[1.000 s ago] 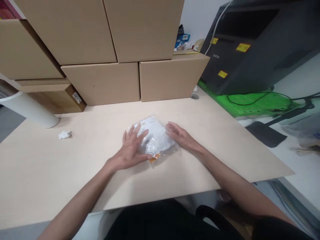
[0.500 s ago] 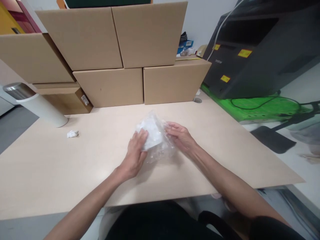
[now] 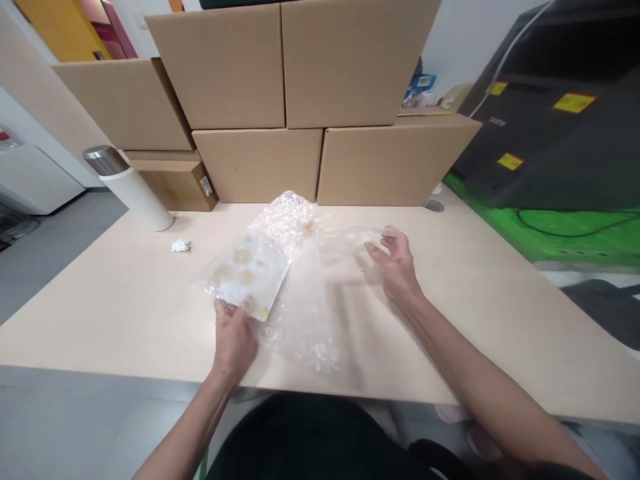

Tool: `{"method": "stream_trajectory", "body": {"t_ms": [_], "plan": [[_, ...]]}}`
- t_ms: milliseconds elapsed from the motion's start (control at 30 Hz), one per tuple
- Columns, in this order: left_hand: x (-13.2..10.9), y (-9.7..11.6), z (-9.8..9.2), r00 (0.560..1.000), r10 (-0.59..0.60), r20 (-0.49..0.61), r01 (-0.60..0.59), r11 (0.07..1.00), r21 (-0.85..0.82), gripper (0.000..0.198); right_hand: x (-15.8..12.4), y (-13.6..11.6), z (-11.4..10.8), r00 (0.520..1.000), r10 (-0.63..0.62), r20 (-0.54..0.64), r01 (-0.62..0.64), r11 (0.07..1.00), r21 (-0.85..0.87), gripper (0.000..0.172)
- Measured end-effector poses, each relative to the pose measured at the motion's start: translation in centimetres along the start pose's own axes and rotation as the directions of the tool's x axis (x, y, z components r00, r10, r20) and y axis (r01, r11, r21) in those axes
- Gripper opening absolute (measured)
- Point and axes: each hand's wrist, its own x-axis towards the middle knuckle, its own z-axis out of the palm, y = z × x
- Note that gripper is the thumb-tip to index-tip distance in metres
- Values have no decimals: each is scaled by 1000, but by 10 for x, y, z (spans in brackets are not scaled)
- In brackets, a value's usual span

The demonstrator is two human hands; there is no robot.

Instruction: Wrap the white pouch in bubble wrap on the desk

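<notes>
A flat, square white packet (image 3: pixel 250 270) with pale tan round marks lies on clear bubble wrap (image 3: pixel 303 300), part of which covers its left side. My left hand (image 3: pixel 234 337) is closed on the packet's near edge, fingertips partly hidden under it. My right hand (image 3: pixel 397 263) pinches the right end of the bubble wrap and holds it raised above the table. Between the two hands the sheet is spread out, blurred by motion near my right fingers.
Cardboard boxes (image 3: pixel 260 167) are stacked along the back of the table (image 3: pixel 135 313). A white bottle with a steel cap (image 3: pixel 143 200) and a crumpled white scrap (image 3: pixel 181 246) stand at left. At right is a large dark machine (image 3: pixel 550 147) above a green surface (image 3: pixel 575 237).
The bundle has been opened out: the bubble wrap is spread and the packet's marked face shows. My left hand has moved left with the packet, my right hand outward. The view has shifted left.
</notes>
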Motion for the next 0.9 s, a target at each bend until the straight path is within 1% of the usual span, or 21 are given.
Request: {"method": "stream_trajectory", "body": {"t_ms": [33,100,133,200,267,300,367,400,433,467,500,533,567,633,700,733,767,800,833,867,900], "plan": [[-3,-1,-3,998,10,-55,-8,1000,25,73,-2,3,1,1000,27,13,-28,998,53,58],[-7,-3,-10,986,111,-124,-85,976,200,88,-8,5,4,987,133,94,-151,965,213,51],[-9,-4,-15,973,186,-139,-133,937,322,95,-11,3,5,967,198,160,-238,927,290,47],[-10,-5,-25,941,322,-107,-211,801,560,101,-18,-5,7,904,307,297,-411,818,403,46],[-9,-5,-32,905,424,-26,-281,643,712,100,-25,-16,8,850,356,389,-516,716,471,53],[-7,-5,-34,884,467,10,-310,572,760,100,-28,-22,9,839,359,408,-535,683,498,57],[-3,-2,-36,844,534,52,-341,458,821,93,-33,-31,10,845,339,414,-527,659,537,58],[-1,0,-37,831,553,67,-347,420,839,83,-36,-34,10,852,326,409,-515,661,546,56],[1,2,-36,826,559,78,-355,407,842,65,-38,-36,11,858,319,402,-504,670,544,51],[3,4,-36,824,562,75,-368,428,825,46,-41,-36,12,860,321,396,-500,684,531,47],[6,6,-37,820,569,53,-384,481,788,29,-43,-36,13,861,332,386,-499,699,512,46],[8,7,-38,816,578,4,-397,556,731,18,-44,-35,13,861,348,371,-500,712,493,46],[11,8,-41,811,580,-77,-397,642,656,15,-44,-34,14,865,361,349,-495,726,478,45],[19,7,-51,791,534,-298,-356,798,486,17,-41,-33,12,883,365,295,-467,750,469,42],[26,4,-70,747,445,-494,-297,888,350,27,-35,-34,7,902,366,227,-431,759,489,41],[29,2,-80,722,409,-559,-267,909,320,34,-31,-34,5,905,378,197,-424,757,497,41],[30,-1,-91,704,395,-590,-231,913,336,44,-28,-34,2,901,399,171,-428,751,502,41],[31,-4,-100,693,406,-595,-176,896,407,51,-24,-33,0,892,425,151,-440,743,505,41],[30,-7,-108,683,440,-582,-112,852,512,55,-21,-32,-2,883,449,138,-452,734,506,40],[27,-9,-112,675,488,-554,-54,781,622,53,-19,-31,-4,874,468,129,-464,727,506,39],[24,-10,-113,672,538,-508,-16,697,717,45,-17,-29,-4,867,482,125,-473,721,506,37]]}}
